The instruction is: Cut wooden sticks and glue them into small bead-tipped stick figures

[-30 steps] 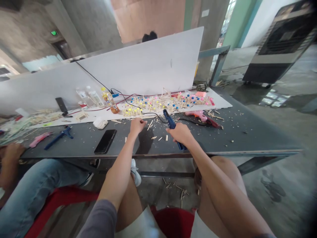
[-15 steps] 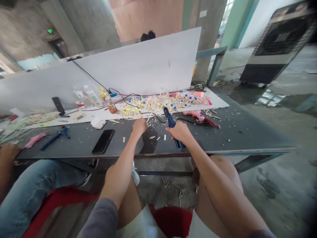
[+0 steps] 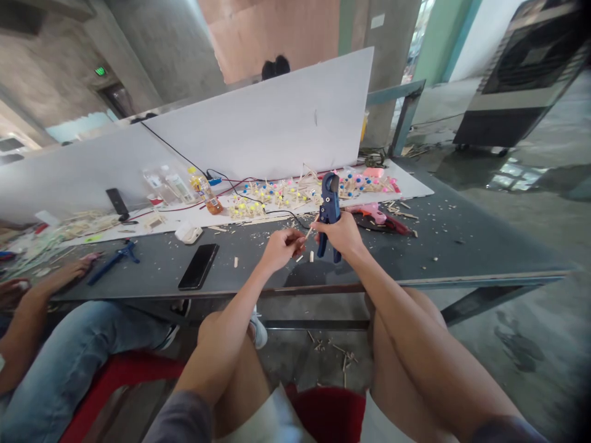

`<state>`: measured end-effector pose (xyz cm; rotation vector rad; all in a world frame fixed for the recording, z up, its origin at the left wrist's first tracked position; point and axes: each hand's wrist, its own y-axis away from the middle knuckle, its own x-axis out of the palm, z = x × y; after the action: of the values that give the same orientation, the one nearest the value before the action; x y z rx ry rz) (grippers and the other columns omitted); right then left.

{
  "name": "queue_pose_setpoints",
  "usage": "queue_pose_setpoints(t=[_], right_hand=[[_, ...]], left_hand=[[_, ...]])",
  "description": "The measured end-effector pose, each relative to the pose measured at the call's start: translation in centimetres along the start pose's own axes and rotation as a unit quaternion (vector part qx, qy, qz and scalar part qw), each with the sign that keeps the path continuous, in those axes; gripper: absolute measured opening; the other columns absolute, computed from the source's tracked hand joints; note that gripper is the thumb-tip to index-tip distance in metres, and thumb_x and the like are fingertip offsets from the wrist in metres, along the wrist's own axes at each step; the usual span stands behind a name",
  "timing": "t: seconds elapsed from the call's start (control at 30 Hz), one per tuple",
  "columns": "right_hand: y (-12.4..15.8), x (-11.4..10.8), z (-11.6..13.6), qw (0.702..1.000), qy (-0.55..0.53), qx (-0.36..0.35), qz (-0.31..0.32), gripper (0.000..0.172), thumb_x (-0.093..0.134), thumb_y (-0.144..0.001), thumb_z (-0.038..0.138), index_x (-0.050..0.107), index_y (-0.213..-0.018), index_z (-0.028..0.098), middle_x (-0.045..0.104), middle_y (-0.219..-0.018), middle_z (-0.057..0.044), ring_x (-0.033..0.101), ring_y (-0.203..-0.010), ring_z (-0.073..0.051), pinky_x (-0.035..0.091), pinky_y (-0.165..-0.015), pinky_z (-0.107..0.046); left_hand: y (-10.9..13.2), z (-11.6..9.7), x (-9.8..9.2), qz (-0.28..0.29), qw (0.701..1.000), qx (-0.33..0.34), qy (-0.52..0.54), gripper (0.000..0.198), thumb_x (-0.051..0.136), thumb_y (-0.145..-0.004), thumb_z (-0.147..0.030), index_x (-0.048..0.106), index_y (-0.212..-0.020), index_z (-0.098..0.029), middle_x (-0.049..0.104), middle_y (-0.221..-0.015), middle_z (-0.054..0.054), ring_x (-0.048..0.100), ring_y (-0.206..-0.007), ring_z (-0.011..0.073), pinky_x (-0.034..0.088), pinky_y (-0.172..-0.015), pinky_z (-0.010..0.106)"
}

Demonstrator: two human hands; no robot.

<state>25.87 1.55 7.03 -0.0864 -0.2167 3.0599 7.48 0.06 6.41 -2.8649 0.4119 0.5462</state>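
Note:
My right hand (image 3: 345,235) is wrapped round the handles of a blue hand cutter (image 3: 329,208), held upright over the front part of the table. My left hand (image 3: 281,248) pinches a thin wooden stick (image 3: 312,227), its upper end close to my right thumb; whether they touch I cannot tell. Below lie short cut pieces of wood, one pale piece (image 3: 311,256) among them. Behind the cutter spreads a cluster of small stick frames with yellow, blue and pink balls (image 3: 286,195).
A black phone (image 3: 198,266), a white case (image 3: 188,233) and a bottle of amber liquid (image 3: 213,204) are to the left. A pink glue gun (image 3: 372,213) lies right of the cutter. At far left, a co-worker's hand (image 3: 78,267) rests near another blue tool (image 3: 113,261).
The cutter has risen and turned more upright. My left hand has moved right, towards the cutter, with the stick now between both hands. The co-worker's arm has reached further onto the table.

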Motion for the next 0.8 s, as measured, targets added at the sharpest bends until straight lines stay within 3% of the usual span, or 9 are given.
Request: queue_pose_setpoints(t=[0.13, 0.27, 0.47, 0.8], right_hand=[[-0.6, -0.2, -0.6, 0.999, 0.015, 0.002, -0.033, 0.016, 0.072, -0.067, 0.028, 0.065, -0.077, 0.017, 0.067, -0.058, -0.003, 0.067, -0.05, -0.021, 0.052, -0.044, -0.025], [-1.0, -0.3, -1.1, 0.999, 0.019, 0.014, -0.047, 0.015, 0.072, -0.067, 0.027, 0.065, -0.077, 0.017, 0.068, -0.061, -0.005, 0.068, -0.052, -0.021, 0.053, -0.045, -0.026], [-0.8, -0.5, -1.3, 0.998, 0.023, 0.029, -0.049, 0.017, 0.073, -0.068, 0.029, 0.064, -0.076, 0.017, 0.068, -0.061, -0.006, 0.068, -0.051, -0.022, 0.053, -0.044, -0.026], [-0.4, -0.7, -1.2, 0.998, 0.036, 0.015, -0.051, 0.015, 0.072, -0.069, 0.027, 0.065, -0.078, 0.016, 0.068, -0.059, -0.004, 0.069, -0.051, -0.021, 0.053, -0.046, -0.024]], left_hand=[[-0.7, 1.3, -2.0, -0.042, 0.987, -0.026, -0.15, 0.019, 0.061, -0.085, -0.032, 0.068, -0.083, -0.014, 0.067, -0.069, 0.004, 0.059, -0.056, 0.0136, 0.043, -0.056, 0.024], [-1.0, 3.0, -3.5, -0.009, 0.944, -0.062, -0.325, 0.007, 0.069, -0.076, -0.022, 0.071, -0.077, -0.015, 0.07, -0.071, 0.006, 0.062, -0.065, 0.0163, 0.041, -0.061, 0.025], [-1.1, 4.5, -2.8, 0.061, 0.925, -0.088, -0.363, 0.01, 0.069, -0.078, -0.025, 0.069, -0.072, -0.016, 0.07, -0.072, 0.005, 0.063, -0.067, 0.0166, 0.04, -0.062, 0.026], [-1.2, 4.8, -2.4, 0.09, 0.918, -0.069, -0.381, 0.009, 0.065, -0.08, -0.019, 0.067, -0.071, -0.016, 0.068, -0.071, 0.004, 0.059, -0.066, 0.0157, 0.041, -0.066, 0.025]])
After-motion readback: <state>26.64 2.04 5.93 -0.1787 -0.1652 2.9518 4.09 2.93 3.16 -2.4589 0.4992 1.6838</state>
